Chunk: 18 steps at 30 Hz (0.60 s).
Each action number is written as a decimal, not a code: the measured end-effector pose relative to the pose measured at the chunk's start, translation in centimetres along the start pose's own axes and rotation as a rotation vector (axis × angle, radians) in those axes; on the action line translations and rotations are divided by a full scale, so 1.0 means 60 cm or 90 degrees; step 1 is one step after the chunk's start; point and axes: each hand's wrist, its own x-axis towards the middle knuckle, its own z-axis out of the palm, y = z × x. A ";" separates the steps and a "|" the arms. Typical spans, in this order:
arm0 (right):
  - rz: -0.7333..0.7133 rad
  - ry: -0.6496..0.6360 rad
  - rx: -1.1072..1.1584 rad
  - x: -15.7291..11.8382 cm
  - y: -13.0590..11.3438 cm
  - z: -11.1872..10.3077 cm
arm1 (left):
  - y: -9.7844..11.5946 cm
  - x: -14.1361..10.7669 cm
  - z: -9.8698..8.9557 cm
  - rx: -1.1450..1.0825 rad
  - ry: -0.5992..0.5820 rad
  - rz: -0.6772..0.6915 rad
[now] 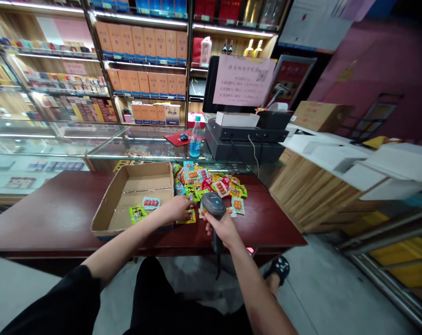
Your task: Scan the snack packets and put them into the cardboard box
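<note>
My right hand is wrapped round the handle of a dark barcode scanner, held above the front of the red-brown table. At the right side of an open cardboard box, my left hand has its fingers on a yellow packet; whether it grips the packet is hard to tell. Inside the box lie a green packet and a clear-backed packet of red pieces. A pile of colourful small packets spreads beside the box, behind my hands.
Behind the table runs a glass counter with a blue bottle, a mouse and a black register. Shelves of boxed goods stand farther back. A wooden cabinet is on the right.
</note>
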 end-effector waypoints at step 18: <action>-0.002 -0.004 -0.011 -0.019 0.002 -0.010 | -0.038 0.081 -0.002 -0.142 -0.004 -0.229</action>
